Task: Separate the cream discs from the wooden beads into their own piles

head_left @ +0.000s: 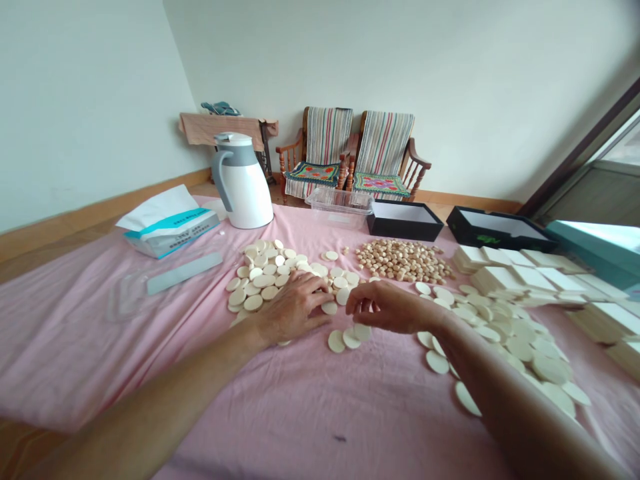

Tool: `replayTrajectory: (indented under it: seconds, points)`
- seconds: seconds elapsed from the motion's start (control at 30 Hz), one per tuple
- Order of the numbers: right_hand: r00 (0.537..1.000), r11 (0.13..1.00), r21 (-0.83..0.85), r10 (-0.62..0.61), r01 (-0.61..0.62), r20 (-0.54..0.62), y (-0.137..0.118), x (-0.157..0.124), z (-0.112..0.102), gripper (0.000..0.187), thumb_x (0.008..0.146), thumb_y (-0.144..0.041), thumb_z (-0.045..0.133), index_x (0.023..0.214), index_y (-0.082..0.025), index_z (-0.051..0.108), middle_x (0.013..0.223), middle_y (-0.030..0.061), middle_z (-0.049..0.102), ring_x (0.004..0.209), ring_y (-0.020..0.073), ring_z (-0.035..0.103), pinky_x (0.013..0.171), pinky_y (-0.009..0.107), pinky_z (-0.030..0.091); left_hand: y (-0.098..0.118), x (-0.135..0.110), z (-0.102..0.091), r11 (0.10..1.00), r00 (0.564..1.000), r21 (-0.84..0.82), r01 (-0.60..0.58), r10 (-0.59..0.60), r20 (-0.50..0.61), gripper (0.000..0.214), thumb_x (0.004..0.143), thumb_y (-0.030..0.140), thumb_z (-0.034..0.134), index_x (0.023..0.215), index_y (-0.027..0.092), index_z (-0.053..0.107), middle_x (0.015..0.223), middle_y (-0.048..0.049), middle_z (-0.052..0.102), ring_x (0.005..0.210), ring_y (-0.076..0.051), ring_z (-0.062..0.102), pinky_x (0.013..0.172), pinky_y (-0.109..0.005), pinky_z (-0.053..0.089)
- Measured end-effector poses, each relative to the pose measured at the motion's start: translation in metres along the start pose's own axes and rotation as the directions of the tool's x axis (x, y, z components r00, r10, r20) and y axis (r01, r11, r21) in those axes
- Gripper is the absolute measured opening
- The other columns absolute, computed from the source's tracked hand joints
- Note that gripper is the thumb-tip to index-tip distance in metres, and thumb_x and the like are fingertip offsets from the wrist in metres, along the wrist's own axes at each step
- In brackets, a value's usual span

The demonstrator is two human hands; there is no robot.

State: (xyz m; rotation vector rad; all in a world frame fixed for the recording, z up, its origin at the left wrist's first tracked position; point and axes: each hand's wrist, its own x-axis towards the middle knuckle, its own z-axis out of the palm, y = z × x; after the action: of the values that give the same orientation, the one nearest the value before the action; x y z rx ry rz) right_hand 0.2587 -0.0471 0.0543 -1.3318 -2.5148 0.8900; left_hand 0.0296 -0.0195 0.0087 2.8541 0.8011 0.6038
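My left hand (293, 307) lies palm down on the pink cloth (310, 413), fingers spread flat over cream round discs (265, 270) at the edge of their pile. My right hand (387, 307) hovers just to its right, fingers curled inward and pinched near a few loose discs (347, 339); what they hold, if anything, is hidden. More large cream discs (520, 340) lie scattered under and beyond my right forearm. A heap of small tan round pieces (403, 260) sits further back.
A white jug (243, 180), tissue pack (170, 230), clear tub (340, 207) and flat grey strip (185, 272) stand at the back left. Two black boxes (405, 220) and stacked cream rectangular blocks (525, 273) fill the right. Two wooden chairs (350, 157) stand against the wall.
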Motion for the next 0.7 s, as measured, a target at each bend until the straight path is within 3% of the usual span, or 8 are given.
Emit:
replayTrajectory:
  seconds: [0.1, 0.17, 0.4, 0.57, 0.7]
  points:
    - [0.990, 0.974, -0.189, 0.115, -0.129, -0.084, 0.003, -0.003, -0.003, 0.014, 0.074, -0.010, 0.054, 0.079, -0.016, 0.066, 0.075, 0.0026, 0.066, 0.068, 0.0131, 0.058, 0.061, 0.022, 0.038, 0.001, 0.000, 0.000, 1.000, 1.000, -0.002, 0.015, -0.015, 0.002, 0.024, 0.083, 0.033, 0.064, 0.104, 0.022, 0.065, 0.104, -0.0047, 0.061, 0.100, -0.021, 0.053, 0.095, -0.039, 0.036]
    - [0.982, 0.944, -0.272, 0.176, -0.188, -0.071, 0.005, -0.005, -0.003, 0.013, 0.071, -0.009, 0.057, 0.078, -0.016, 0.065, 0.077, 0.0035, 0.067, 0.071, 0.0145, 0.057, 0.061, 0.023, 0.037, 0.002, 0.000, 0.001, 1.000, 1.000, -0.006, 0.021, -0.021, -0.003, 0.022, 0.082, 0.032, 0.065, 0.101, 0.021, 0.065, 0.104, -0.0048, 0.060, 0.101, -0.021, 0.053, 0.095, -0.039, 0.036]
    - [0.986, 0.962, -0.259, 0.124, -0.091, 0.112, 0.003, -0.008, 0.000, 0.014, 0.069, -0.008, 0.056, 0.077, -0.018, 0.062, 0.081, 0.0030, 0.065, 0.077, 0.0147, 0.056, 0.062, 0.021, 0.037, 0.007, 0.002, -0.002, 0.999, 0.999, -0.027, 0.037, -0.038, -0.031, 0.020, 0.078, 0.028, 0.067, 0.095, 0.018, 0.064, 0.102, -0.0055, 0.061, 0.100, -0.022, 0.053, 0.095, -0.040, 0.038]
    - [0.987, 0.956, -0.249, 0.143, -0.158, -0.076, 0.013, -0.006, -0.009, 0.018, 0.067, -0.006, 0.053, 0.079, -0.016, 0.062, 0.081, 0.0032, 0.064, 0.074, 0.0140, 0.055, 0.063, 0.022, 0.037, 0.020, 0.001, -0.003, 0.981, 0.992, -0.189, 0.036, -0.058, -0.114, 0.022, 0.083, 0.028, 0.063, 0.102, 0.017, 0.062, 0.103, -0.0070, 0.062, 0.102, -0.020, 0.055, 0.091, -0.034, 0.044]
    - [0.956, 0.962, -0.195, 0.138, -0.191, -0.258, 0.022, -0.003, -0.013, 0.013, 0.067, -0.007, 0.053, 0.074, -0.016, 0.059, 0.075, 0.0021, 0.062, 0.068, 0.0126, 0.054, 0.061, 0.022, 0.037, 0.036, 0.001, 0.003, 0.949, 1.000, -0.315, -0.007, 0.008, 0.000, 0.032, 0.086, 0.032, 0.061, 0.115, 0.019, 0.059, 0.113, -0.0077, 0.062, 0.106, -0.019, 0.056, 0.092, -0.031, 0.045]
